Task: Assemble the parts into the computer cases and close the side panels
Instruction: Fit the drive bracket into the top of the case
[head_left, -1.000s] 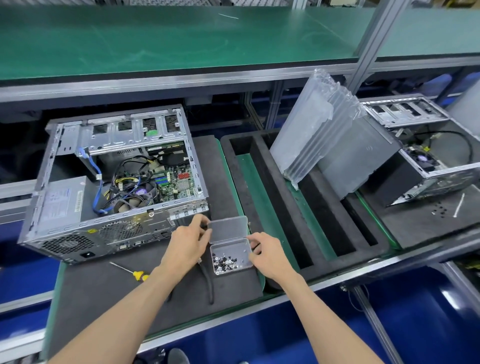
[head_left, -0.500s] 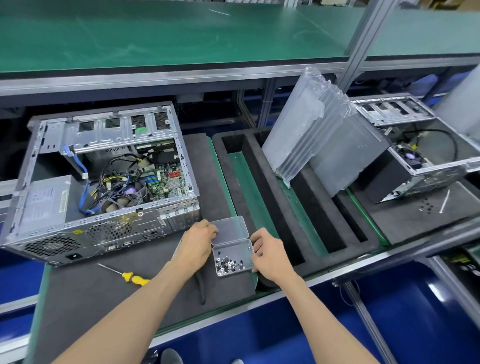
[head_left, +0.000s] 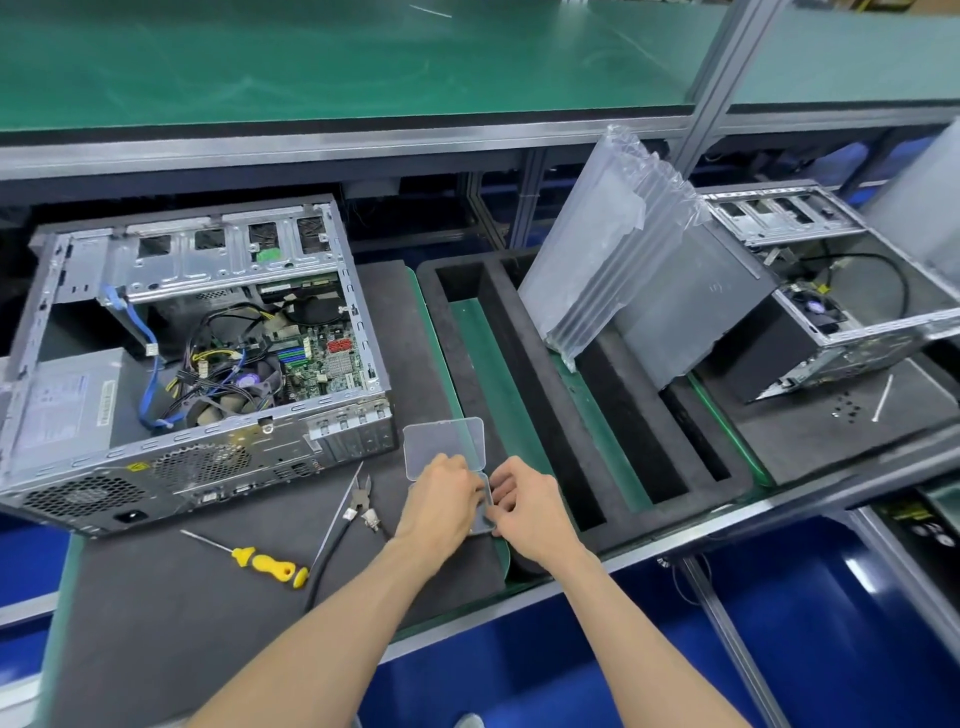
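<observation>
1. Hands meet over the small clear plastic box (head_left: 470, 506) at the near edge of the dark mat (head_left: 208, 597). The box's lid (head_left: 444, 448) stands open on the far side.
2. Half a second ago both hands sat at the sides of the box and the screws inside showed plainly; now the left hand (head_left: 441, 501) has come across the top, fingers curled down into it, hiding the contents.
3. The right hand (head_left: 524, 512) pinches the box's right edge, steadying it. Whether the left fingers already hold a screw I cannot tell, as they are covered.
4. This suggests the step is picking screws to fasten parts.
5. The open computer case (head_left: 192, 353) lies on its side, left of the hands, its panel off, with the board and cables exposed.
6. A second case (head_left: 841, 332) rests far right, also open.
7. A yellow-handled screwdriver (head_left: 260, 561) and pliers (head_left: 358, 499) lie on the mat left of the hands.
8. A grey panel (head_left: 685, 312) and bubble sleeves (head_left: 608, 249) lean in the foam rack (head_left: 524, 374).
</observation>
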